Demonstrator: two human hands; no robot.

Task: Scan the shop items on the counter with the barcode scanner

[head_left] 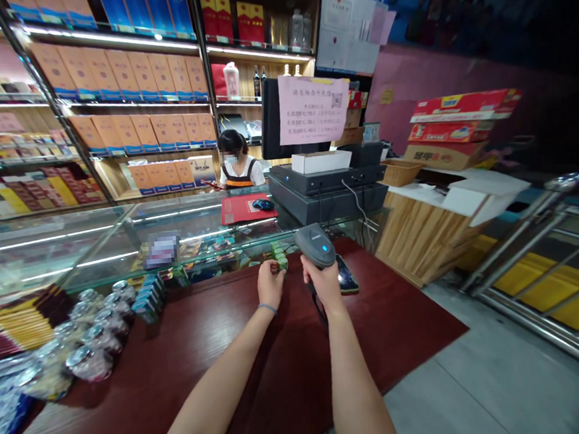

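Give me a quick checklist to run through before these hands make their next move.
1. Right hand wrapped around the scanner: ok.
2. Blue light on the scanner lit: ok.
3. Left hand at the small green boxes: ok.
4. Left fingers firmly closed on a box: cannot tell.
5. Scanner reading a code: cannot tell; no beam or code is visible.
6. Phone well away from the right hand: not ok; it lies close beside it.

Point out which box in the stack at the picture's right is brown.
The bottom cardboard box: its front is brown with dark print, whereas the red boxes lie above it.
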